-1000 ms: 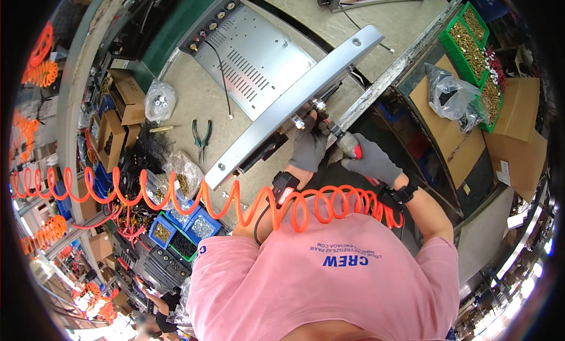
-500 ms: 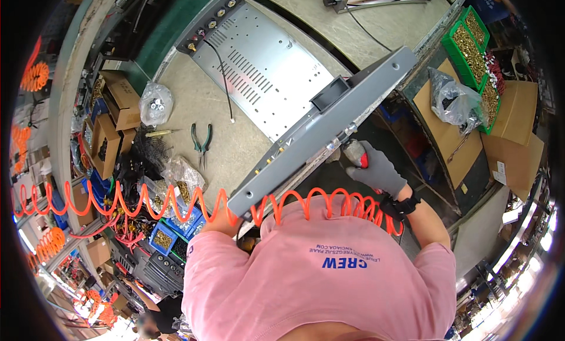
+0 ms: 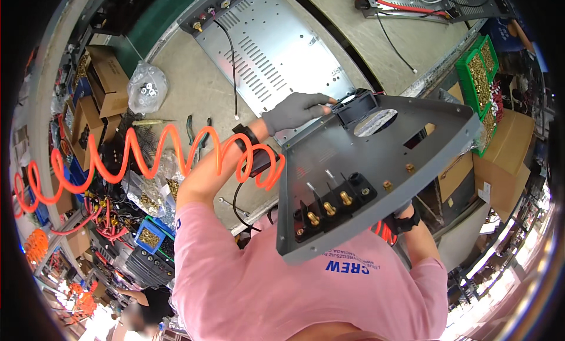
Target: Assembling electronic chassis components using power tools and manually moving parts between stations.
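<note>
A dark grey metal panel (image 3: 353,164) is tilted in front of my chest with its inner side showing. It carries a black terminal block (image 3: 321,214) with brass bolts, a round opening and a small black cooling fan (image 3: 355,108) at its far edge. My left hand (image 3: 297,112), in a grey glove with bare fingertips, has its fingers closed at the fan's left corner. Behind the panel's lower right edge, my right hand (image 3: 405,211) is almost wholly hidden; its wrist wears a black band. A silver perforated chassis plate (image 3: 271,52) lies on the bench beyond.
An orange coiled hose (image 3: 156,158) crosses over my left forearm. Pliers (image 3: 197,132), a bag of nuts (image 3: 147,88) and a wrench (image 3: 234,207) lie on the bench. Green bins (image 3: 479,76) of brass parts and cardboard boxes (image 3: 503,147) stand at right. Another unit (image 3: 424,8) sits at the far right.
The panel has turned from edge-on to show its inner face and moved right. My left hand has come out from behind it to the fan. The panel now hides my right hand.
</note>
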